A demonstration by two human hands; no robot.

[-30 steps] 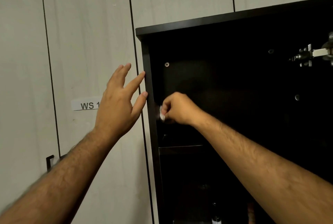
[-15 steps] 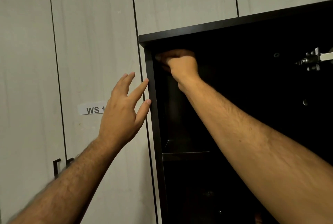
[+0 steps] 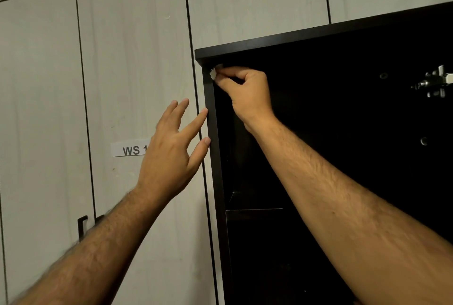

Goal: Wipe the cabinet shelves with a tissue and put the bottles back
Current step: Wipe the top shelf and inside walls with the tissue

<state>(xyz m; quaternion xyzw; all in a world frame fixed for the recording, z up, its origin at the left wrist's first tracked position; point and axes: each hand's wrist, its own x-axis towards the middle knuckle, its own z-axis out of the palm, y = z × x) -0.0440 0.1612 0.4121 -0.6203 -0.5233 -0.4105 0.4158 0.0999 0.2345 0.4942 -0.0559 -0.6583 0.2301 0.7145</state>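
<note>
An open dark cabinet fills the right half of the head view. My right hand is inside its top left corner, fingers pinched on a small white tissue that presses against the inner side panel just under the top board. My left hand is spread open, its fingertips touching the front edge of the cabinet's left side panel. A dark shelf shows lower down inside. No bottles can be made out in the dark interior.
Pale wood-grain cupboard doors cover the wall to the left, one with a label reading "WS 1" and a black handle. A metal hinge sits on the cabinet's right inner side.
My right hand has gone up from mid-height along the left inner panel to the top corner, and the tissue shows again at the fingertips. My left hand stays on the cabinet edge.
</note>
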